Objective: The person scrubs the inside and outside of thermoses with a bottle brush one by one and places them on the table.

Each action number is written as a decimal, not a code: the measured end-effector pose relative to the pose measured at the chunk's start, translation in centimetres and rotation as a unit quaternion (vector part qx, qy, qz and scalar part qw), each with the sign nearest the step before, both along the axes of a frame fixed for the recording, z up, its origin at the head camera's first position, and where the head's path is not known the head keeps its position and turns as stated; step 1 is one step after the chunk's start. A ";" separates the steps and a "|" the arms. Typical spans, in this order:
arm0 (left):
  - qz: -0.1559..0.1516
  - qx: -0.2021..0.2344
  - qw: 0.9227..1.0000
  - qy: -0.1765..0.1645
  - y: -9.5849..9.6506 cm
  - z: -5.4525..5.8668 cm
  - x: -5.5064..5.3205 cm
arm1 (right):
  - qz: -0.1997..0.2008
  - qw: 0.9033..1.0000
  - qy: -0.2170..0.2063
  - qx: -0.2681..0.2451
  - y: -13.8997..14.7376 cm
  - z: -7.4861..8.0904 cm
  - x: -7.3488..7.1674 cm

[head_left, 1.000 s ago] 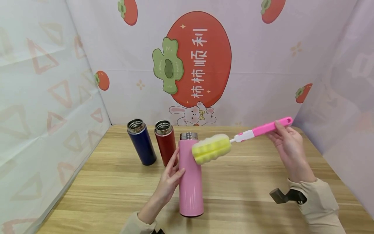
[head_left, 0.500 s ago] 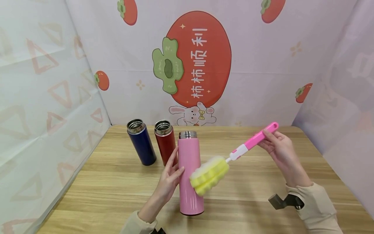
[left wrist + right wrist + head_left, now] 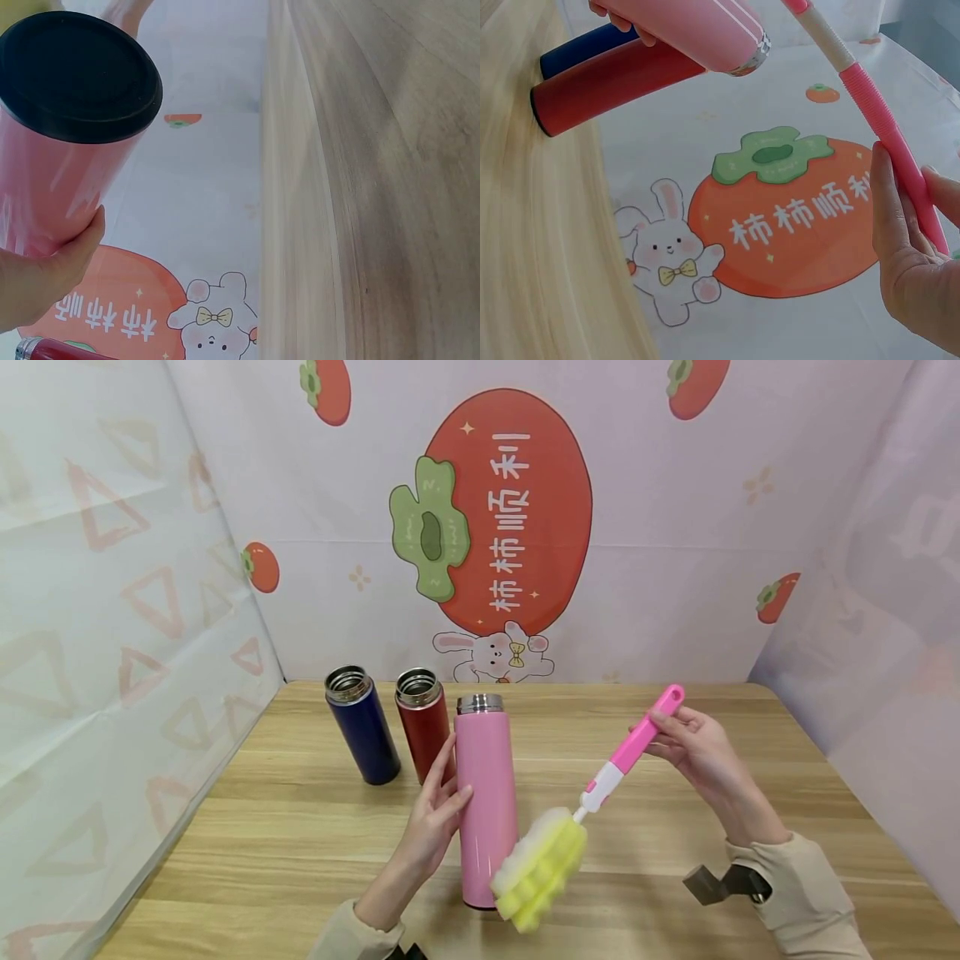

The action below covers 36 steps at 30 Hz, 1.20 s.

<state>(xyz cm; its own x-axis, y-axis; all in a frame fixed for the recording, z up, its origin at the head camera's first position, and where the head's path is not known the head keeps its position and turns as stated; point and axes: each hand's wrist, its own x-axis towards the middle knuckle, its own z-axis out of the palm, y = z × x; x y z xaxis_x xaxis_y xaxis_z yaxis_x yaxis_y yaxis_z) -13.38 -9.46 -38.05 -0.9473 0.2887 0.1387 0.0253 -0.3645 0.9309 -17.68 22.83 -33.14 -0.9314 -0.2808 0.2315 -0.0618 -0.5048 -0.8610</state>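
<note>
A tall pink insulated bottle (image 3: 483, 777) with a bare steel neck is held up by my left hand (image 3: 429, 827), thumb on the near side and fingers round its left. Its black base (image 3: 79, 75) shows in the left wrist view, raised off the table. My right hand (image 3: 701, 756) pinches the pink handle of a bottle brush (image 3: 542, 868). The brush slants down to the left. Its yellow-and-white sponge head overlaps the lower right side of the bottle in the head view. In the right wrist view, thumb and fingers close on the pink handle (image 3: 900, 161).
Behind the left hand stand a red bottle (image 3: 425, 735) and a blue bottle (image 3: 363, 727), both uncapped, on the wooden table (image 3: 300, 860). A printed cloth backdrop (image 3: 637, 568) rises at the table's far edge, with cloth walls on both sides.
The sponge head has swept down along the pink bottle's right side to near its base. My right hand has moved left and lower, and the brush stands steeper. The left hand barely moved.
</note>
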 end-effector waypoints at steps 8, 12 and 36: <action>0.000 0.003 1.000 -0.003 0.1 0.0 0.0 | 0.004 0.998 0.003 0.057 -0.4 -0.3 0.0; 0.000 0.000 1.000 -0.007 0.1 0.0 0.1 | -0.006 0.999 0.006 0.054 -0.4 -0.2 -0.1; -0.009 -0.015 1.000 -0.008 -0.3 -0.2 0.4 | -0.105 0.993 -0.023 -0.050 0.6 2.8 -0.8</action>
